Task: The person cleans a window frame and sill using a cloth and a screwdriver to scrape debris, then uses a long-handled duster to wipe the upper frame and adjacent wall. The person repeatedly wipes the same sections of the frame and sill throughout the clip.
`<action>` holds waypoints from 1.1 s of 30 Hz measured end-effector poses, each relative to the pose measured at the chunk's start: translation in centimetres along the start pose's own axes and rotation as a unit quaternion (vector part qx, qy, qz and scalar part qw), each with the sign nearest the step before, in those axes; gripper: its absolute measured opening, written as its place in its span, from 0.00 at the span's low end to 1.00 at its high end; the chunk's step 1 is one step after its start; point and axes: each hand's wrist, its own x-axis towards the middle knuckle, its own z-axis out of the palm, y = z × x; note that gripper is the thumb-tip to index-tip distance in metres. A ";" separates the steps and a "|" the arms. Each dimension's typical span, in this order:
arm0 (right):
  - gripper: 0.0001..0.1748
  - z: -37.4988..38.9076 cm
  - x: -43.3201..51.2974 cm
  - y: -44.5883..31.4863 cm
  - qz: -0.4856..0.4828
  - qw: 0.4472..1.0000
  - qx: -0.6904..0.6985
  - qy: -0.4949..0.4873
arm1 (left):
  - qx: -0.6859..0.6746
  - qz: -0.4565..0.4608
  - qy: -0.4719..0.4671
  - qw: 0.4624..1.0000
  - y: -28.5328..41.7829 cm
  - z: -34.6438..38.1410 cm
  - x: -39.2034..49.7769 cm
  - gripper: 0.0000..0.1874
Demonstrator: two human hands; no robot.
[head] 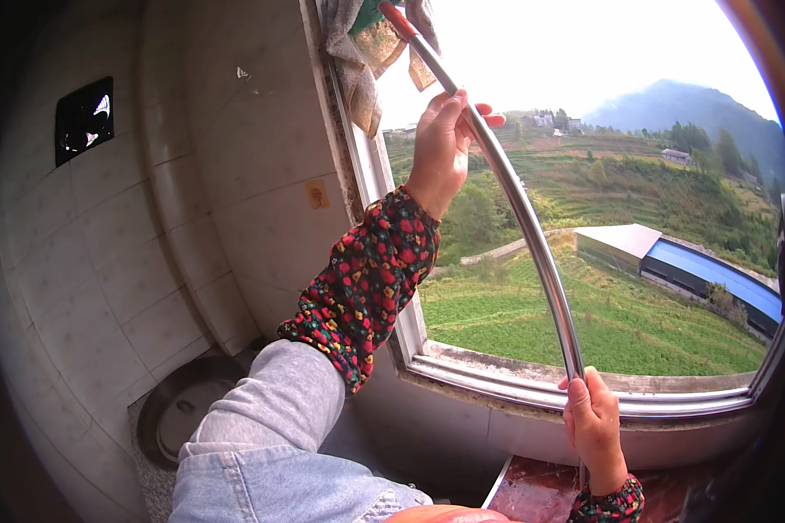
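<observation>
A mop's shiny metal handle [530, 222] slants up across the window opening, bowed by the lens. Near its upper end, my left hand [441, 147] wraps around it with some fingertips extended past the tube. Lower down, my right hand [592, 418] grips the handle just inside the sill. An orange-red socket [399, 21] joins the handle to a green part [367, 16]. Grey and brown cloth strips [356, 78] hang from there beside the window's left frame. The top of the mop head is cut off by the picture's edge.
The window frame [497, 389] has a worn sill and side. Below it stands a red-topped surface [536, 490] with a light edge. At left, a round metal basin [176, 418] sits in a speckled counter. A black fan opening [85, 121] is in the tiled wall [104, 229].
</observation>
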 end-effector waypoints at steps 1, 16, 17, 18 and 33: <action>0.23 0.3 1.3 -0.9 0.001 1.000 0.000 -0.002 | 0.023 0.005 -0.016 1.000 0.5 -0.1 -0.3 0.19; 0.32 6.9 26.9 -22.8 -0.112 0.982 -0.079 0.133 | 0.314 -0.061 -0.070 0.945 7.6 -9.4 -13.4 0.30; 0.33 7.1 27.3 -23.4 -0.125 0.976 -0.091 0.150 | 0.306 -0.068 -0.060 0.948 7.4 -10.3 -13.5 0.29; 0.33 6.8 27.0 -23.1 -0.131 0.973 -0.114 0.153 | 0.294 -0.073 -0.053 0.951 7.3 -10.9 -13.6 0.29; 0.23 3.3 -1.0 -1.2 -0.078 0.971 -0.207 0.086 | 0.199 -0.296 -0.234 0.904 0.3 -10.3 -21.8 0.34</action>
